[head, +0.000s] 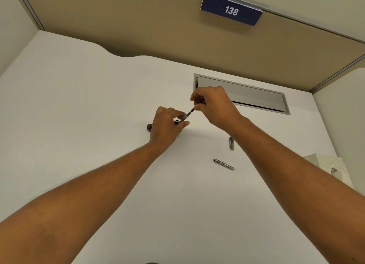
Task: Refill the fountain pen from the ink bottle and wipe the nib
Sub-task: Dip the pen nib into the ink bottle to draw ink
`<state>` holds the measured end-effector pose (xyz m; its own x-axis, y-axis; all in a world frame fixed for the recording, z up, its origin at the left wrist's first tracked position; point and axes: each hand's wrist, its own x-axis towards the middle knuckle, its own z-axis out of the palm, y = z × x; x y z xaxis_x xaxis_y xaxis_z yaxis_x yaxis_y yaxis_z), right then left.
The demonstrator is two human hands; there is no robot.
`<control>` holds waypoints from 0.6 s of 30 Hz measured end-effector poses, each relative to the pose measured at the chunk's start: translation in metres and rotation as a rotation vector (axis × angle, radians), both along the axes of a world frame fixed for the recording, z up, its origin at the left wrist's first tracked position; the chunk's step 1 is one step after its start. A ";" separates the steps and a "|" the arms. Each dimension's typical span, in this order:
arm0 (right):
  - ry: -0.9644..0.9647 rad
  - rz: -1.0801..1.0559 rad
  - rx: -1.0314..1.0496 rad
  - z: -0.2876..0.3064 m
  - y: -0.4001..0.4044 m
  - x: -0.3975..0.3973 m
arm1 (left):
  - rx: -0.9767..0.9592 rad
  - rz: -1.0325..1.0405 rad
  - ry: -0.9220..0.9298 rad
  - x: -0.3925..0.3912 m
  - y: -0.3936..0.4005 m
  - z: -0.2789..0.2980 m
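My left hand (166,126) wraps around the ink bottle (176,122), which it mostly hides; only the dark mouth shows. The pen's front section with its converter (188,114) slants down into that mouth, nib hidden. My right hand (212,104) pinches the converter's upper end between thumb and fingers. The bottle's dark cap (149,127) lies on the white desk (98,105) just left of my left hand. The pen's silver barrel (224,164) and the pen cap (231,143) lie on the desk under my right forearm.
A white tissue box (327,169) stands at the desk's right edge. A grey cable hatch (256,98) is set into the desk behind my right hand. A beige partition with a blue sign reading 138 (231,10) rises at the back.
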<state>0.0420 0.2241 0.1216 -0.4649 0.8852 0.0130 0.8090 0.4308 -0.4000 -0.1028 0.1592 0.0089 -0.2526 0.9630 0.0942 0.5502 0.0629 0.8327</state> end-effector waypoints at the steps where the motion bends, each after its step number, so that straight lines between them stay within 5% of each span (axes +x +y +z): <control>1: -0.001 -0.001 -0.001 -0.001 0.000 -0.001 | 0.002 0.005 0.000 0.001 0.001 -0.001; 11: -0.025 0.030 -0.051 -0.016 -0.004 -0.009 | -0.040 0.022 -0.022 -0.004 0.003 -0.013; 18: -0.312 0.092 -0.075 -0.025 0.010 -0.018 | -0.050 0.039 -0.095 -0.004 0.002 -0.017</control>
